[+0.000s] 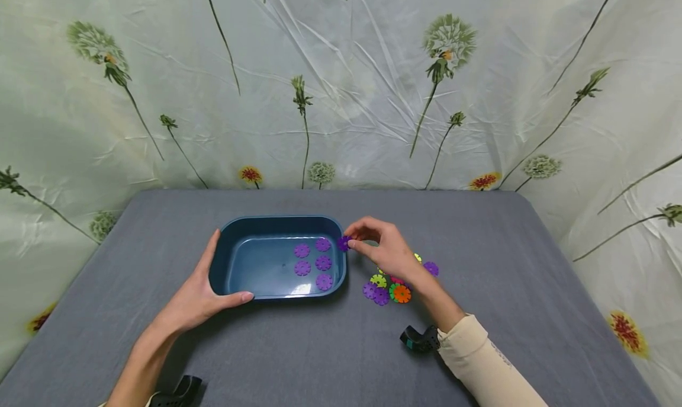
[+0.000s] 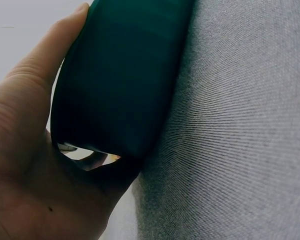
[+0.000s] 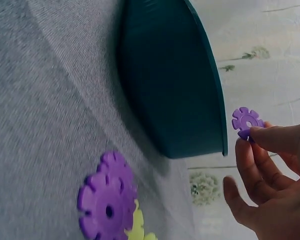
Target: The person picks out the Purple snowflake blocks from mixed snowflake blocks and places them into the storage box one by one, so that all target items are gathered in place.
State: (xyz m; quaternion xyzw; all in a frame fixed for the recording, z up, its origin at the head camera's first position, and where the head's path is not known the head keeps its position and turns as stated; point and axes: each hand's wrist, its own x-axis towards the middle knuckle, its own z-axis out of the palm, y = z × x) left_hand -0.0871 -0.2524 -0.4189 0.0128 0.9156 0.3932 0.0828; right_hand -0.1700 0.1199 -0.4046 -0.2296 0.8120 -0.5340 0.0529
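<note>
Between thumb and fingertips my right hand [image 1: 385, 244] pinches a purple notched disc [image 1: 344, 243], held above the right rim of a blue plastic tub [image 1: 234, 271]. In the right wrist view this purple disc [image 3: 247, 119] appears upright, beside the tub's rim. My left hand [image 1: 194, 294] grips the left end of the tub, thumb along the front rim and fingers round the far side. Several purple discs [image 1: 302, 268] lie flat on the tub's floor in its right half.
Right of the tub, partly under my right forearm, lies a loose pile of notched discs: purple [image 1: 380, 295], yellow-green [image 1: 378, 281], orange [image 1: 402, 294] and others. A grey cloth [image 1: 298, 353] covers the table. A flower-printed curtain [image 1: 362, 99] hangs behind it.
</note>
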